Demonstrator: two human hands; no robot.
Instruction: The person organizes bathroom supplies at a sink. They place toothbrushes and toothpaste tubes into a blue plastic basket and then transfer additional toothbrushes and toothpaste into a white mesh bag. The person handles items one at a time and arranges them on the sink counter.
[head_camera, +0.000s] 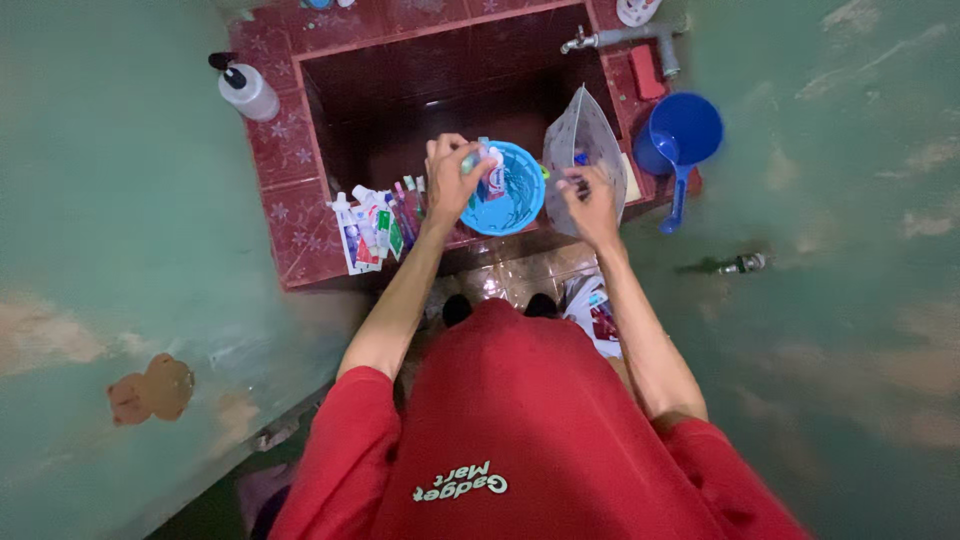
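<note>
My left hand (452, 177) is closed on a small tube or bottle (492, 172) with a white and red body, held over a light blue round bowl (512, 200) on the red tiled rim. My right hand (588, 200) pinches the lower edge of a clear plastic bag (583, 135) that stands open beside the bowl, with a small blue thing inside it.
A deep red tiled basin (450, 90) lies ahead with a metal tap (625, 38) at its back right. A white pump bottle (247, 90) stands at left. Several sachets and tubes (375, 228) lie on the rim. A blue water scoop (682, 135) sits at right.
</note>
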